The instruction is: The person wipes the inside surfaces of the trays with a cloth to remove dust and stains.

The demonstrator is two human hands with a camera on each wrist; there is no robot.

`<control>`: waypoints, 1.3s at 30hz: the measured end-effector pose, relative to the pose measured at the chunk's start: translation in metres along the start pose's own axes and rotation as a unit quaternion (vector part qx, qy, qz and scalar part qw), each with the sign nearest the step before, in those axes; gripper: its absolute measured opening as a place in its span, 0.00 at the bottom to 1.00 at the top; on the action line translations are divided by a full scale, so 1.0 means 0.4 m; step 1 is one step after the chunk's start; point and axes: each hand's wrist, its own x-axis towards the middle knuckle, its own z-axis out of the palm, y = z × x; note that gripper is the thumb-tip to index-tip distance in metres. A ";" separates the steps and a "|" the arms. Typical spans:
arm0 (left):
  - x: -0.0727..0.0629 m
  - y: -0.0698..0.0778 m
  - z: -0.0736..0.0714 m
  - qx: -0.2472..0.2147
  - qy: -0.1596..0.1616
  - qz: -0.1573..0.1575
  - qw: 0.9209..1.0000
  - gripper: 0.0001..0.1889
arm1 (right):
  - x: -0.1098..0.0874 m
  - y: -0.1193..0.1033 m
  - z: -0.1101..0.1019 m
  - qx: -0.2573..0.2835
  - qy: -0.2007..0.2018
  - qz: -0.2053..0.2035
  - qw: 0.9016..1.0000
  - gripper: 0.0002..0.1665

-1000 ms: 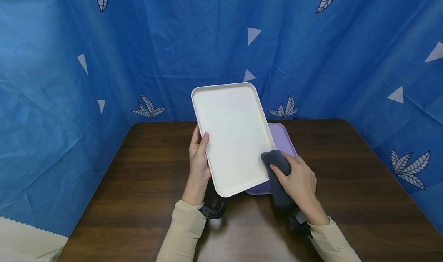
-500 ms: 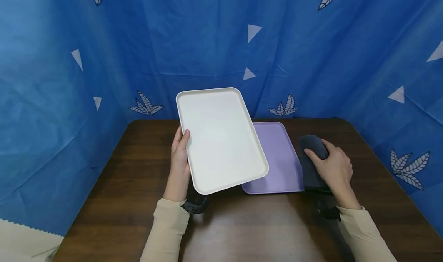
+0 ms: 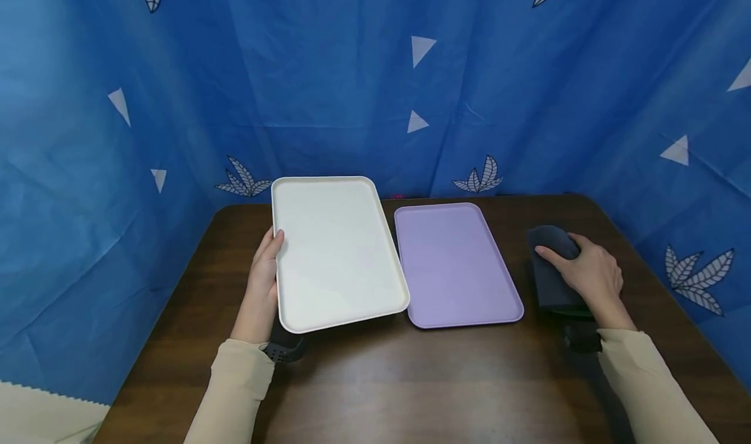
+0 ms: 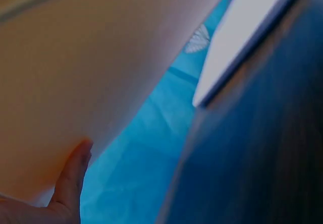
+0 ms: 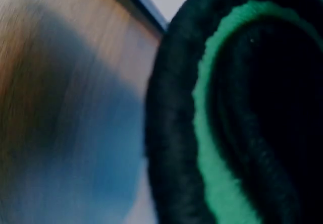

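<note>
At the left, my left hand (image 3: 262, 281) grips the left edge of a white rectangular tray (image 3: 337, 255). The tray is tilted up off the table, its inner face toward me. One digit against the tray's broad pale surface (image 4: 96, 67) shows in the left wrist view. My right hand (image 3: 594, 271) holds a folded dark grey cloth (image 3: 550, 278) over the right part of the table. Up close in the right wrist view, the cloth (image 5: 176, 133) is bent in a loop with a green layer inside. Between the hands, a light purple tray (image 3: 454, 268) lies flat.
The dark brown wooden table (image 3: 422, 385) spreads under everything. A blue curtain (image 3: 328, 72) with white leaf and triangle prints hangs behind and along both sides. A black band (image 3: 284, 349) sits on the left wrist.
My left hand has carried the white tray left and lower, uncovering the purple tray. My right hand has moved the cloth away from the white tray, out to the right.
</note>
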 end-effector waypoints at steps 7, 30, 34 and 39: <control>0.021 -0.017 -0.055 0.026 -0.029 -0.049 0.998 0.29 | 0.022 0.024 0.018 -0.005 -0.032 0.008 0.999 0.62; 0.069 -0.128 -0.134 0.134 -0.004 -0.100 0.986 0.30 | 0.034 0.061 0.101 -0.030 0.003 -0.056 0.998 0.56; 0.070 -0.139 -0.142 0.208 0.026 -0.087 0.974 0.31 | 0.034 0.063 0.109 -0.042 -0.001 -0.071 0.997 0.56; 0.070 -0.141 -0.140 0.221 0.033 -0.059 0.973 0.32 | 0.032 0.070 0.110 -0.053 -0.005 -0.079 0.995 0.57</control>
